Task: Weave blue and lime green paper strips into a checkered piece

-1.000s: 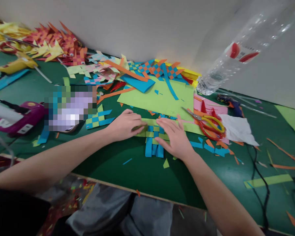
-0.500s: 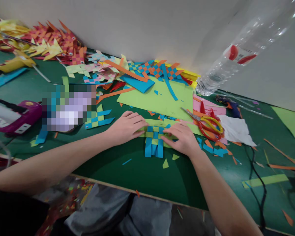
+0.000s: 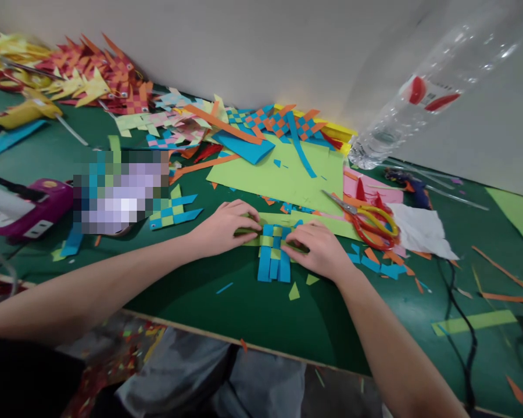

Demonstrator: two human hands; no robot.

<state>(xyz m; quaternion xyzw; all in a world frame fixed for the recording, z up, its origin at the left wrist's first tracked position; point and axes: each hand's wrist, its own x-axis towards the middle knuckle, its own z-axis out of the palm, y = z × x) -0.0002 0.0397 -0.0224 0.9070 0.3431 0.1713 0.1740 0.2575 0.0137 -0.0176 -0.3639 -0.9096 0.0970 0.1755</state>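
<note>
1. The blue and light-green woven paper piece [image 3: 273,255] is lying between the two hands, near the middle of the front edge of the green bench [image 3: 244,313], its blue strips pointing toward that edge.
2. The left hand [image 3: 226,229] is resting at the piece's left side, fingers curling and leaving a narrow gap to the thumb — whether they are pinching a strip, I cannot tell.
3. The right hand [image 3: 320,249] is touching the piece's right side, fingers bent and narrow; their grip is partly hidden.
4. Red-and-yellow-handled metal scissors [image 3: 351,209] are lying beyond the right hand, toward the back edge, beside a crumpled white tissue [image 3: 422,229].
5. A blue and green woven paper fish [image 3: 173,212] is lying left of the left hand — a large light-green paper sheet [image 3: 283,174] is spreading toward the back edge.
</note>
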